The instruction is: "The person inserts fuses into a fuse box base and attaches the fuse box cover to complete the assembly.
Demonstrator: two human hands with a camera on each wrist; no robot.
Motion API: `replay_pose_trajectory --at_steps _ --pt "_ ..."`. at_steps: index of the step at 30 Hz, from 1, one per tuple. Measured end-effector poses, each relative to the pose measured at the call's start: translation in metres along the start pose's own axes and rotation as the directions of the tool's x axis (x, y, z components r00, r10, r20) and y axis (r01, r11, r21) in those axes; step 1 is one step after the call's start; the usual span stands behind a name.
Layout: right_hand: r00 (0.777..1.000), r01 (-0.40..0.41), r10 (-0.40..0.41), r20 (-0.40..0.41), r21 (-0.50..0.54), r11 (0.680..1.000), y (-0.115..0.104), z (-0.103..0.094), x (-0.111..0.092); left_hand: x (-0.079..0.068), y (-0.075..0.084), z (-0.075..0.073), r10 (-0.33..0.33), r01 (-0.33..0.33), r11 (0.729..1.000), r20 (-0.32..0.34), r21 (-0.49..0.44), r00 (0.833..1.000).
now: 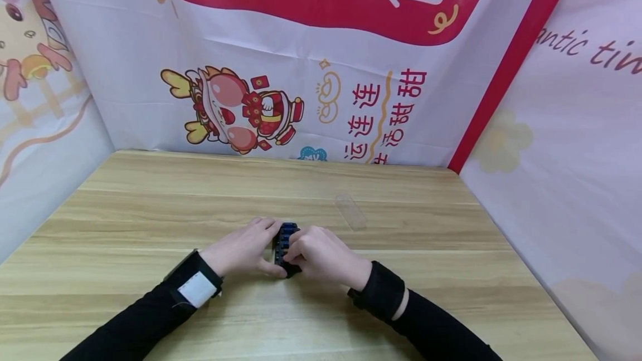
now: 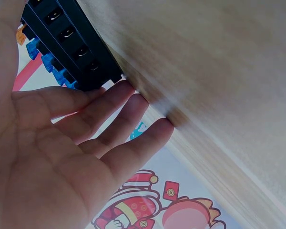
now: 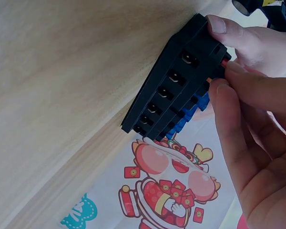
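Observation:
A black fuse box (image 1: 279, 248) stands on the wooden table, its long side running away from me. Blue blade fuses (image 3: 187, 116) sit in a row along its top, and metal contacts show in the slots down its side. My left hand (image 1: 247, 248) holds the box by its ends, thumb at the near end and fingertips at the far end. At the near part of the row, the fingertips of my right hand (image 1: 323, 257) pinch a small fuse, mostly hidden by them. Bits of red and orange show beside these fingertips in the right wrist view.
A clear plastic cover (image 1: 351, 211) lies on the table (image 1: 426, 272), behind and to the right of the fuse box. Printed cloth (image 1: 281, 43) hangs behind the table's back edge, with more cloth at both sides.

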State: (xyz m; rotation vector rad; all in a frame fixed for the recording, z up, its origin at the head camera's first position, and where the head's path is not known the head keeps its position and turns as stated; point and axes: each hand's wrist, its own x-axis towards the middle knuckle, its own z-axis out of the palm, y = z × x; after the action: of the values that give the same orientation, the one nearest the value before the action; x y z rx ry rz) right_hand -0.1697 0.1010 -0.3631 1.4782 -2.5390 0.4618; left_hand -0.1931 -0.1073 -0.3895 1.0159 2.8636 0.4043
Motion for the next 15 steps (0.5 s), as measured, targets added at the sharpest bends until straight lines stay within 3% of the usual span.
replay_pose_trajectory --at_steps 15 --pt "1.000 -0.006 0.007 -0.026 0.065 0.998 -0.0015 0.0049 0.0058 0.0002 -0.0003 0.0005 0.001 -0.001 1.000 -0.014 -0.005 1.000"
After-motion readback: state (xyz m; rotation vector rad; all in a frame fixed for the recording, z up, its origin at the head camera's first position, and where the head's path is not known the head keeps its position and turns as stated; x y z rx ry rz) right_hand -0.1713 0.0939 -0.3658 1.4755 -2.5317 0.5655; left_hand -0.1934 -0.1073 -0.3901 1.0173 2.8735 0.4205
